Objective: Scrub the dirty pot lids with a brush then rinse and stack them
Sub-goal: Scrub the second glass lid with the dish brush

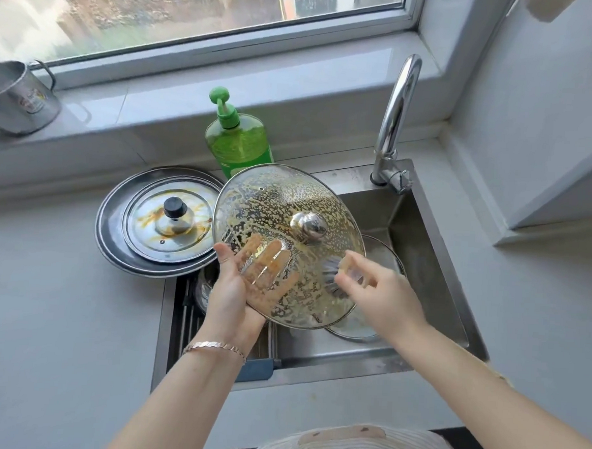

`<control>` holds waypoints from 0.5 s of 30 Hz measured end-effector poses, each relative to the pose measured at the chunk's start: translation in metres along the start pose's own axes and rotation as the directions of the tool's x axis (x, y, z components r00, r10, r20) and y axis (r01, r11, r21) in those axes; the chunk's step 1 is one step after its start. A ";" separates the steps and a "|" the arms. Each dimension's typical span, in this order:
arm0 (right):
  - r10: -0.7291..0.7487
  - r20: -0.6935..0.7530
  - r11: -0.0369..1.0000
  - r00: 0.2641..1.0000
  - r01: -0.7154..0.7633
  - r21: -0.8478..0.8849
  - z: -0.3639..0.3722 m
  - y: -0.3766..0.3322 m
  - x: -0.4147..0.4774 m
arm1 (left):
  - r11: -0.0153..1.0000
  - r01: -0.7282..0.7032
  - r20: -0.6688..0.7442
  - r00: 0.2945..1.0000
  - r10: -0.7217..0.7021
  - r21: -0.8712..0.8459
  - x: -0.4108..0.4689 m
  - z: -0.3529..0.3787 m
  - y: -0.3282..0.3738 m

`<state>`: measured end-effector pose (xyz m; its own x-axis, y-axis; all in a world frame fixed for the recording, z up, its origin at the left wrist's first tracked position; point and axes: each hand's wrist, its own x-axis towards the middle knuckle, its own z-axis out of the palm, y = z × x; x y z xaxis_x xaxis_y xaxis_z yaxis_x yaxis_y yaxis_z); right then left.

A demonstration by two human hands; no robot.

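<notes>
A soapy glass lid (281, 210) with a steel knob is held tilted over the sink. My left hand (236, 290) grips its lower left rim, fingers showing through the glass from below. My right hand (380, 297) holds a brush (333, 274) whose bristles press on the lid's right side. Two stained lids (164, 224) lie stacked on the counter to the left, a steel lid with a black knob on top of a larger dark one. Another lid (378, 259) lies in the sink, mostly hidden behind the held one.
A green dish-soap bottle (237, 142) stands behind the sink (422, 265). The chrome tap (396, 119) rises at the back right. A metal mug (20, 100) sits on the window sill at left. A drain rack (187, 311) spans the sink's left part.
</notes>
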<state>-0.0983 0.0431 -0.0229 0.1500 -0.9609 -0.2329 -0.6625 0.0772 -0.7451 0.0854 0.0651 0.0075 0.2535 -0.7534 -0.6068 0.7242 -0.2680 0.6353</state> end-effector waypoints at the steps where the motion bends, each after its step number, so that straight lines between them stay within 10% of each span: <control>1: 0.045 -0.032 0.999 0.999 -0.044 0.020 -0.001 0.001 0.007 | 1.000 0.006 -0.001 1.000 -0.006 -0.003 -0.001 0.001 -0.002; 6: -0.371 0.008 0.928 0.928 0.371 -0.032 0.027 -0.028 -0.031 | 0.999 0.004 -0.017 1.000 -0.003 0.033 -0.001 0.005 -0.002; 11: -0.068 -0.021 0.998 0.997 0.068 -0.009 0.011 0.000 -0.002 | 0.998 0.019 -0.047 0.999 -0.022 -0.057 0.001 -0.004 0.001; 15: -0.390 0.046 0.918 0.920 0.392 -0.054 0.029 -0.029 -0.025 | 1.000 0.015 -0.056 0.998 -0.016 -0.022 0.004 -0.006 0.003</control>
<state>-0.0617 0.0720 -0.0133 0.4300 -0.9016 0.0472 -0.5891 -0.3198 -0.7421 0.0926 0.0649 0.0038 0.2774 -0.7145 -0.6423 0.7418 -0.2656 0.6158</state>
